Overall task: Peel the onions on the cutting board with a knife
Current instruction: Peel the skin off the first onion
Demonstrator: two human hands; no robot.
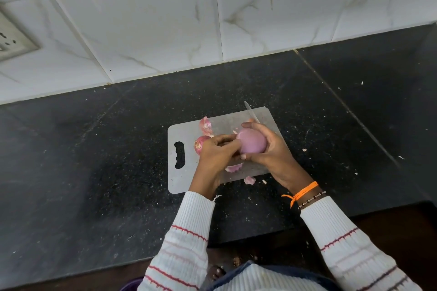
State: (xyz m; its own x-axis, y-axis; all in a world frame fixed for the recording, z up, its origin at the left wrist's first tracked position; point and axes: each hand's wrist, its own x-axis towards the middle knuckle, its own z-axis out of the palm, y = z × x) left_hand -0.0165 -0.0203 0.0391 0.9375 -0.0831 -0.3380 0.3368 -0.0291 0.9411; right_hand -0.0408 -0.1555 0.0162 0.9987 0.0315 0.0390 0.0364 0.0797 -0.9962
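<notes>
Smooth onion [251, 144], speckled stone counter [94, 149]

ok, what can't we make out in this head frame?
- Knife: only the blade shows; the right hand covers the handle, so the grip is unclear.
- Second onion on the cutting board: the left hand hides most of it.
- Left hand fingertips at the peeled onion: motion blur, so I can't tell if they pinch skin.
- Wall socket: cut off by the left edge.
</notes>
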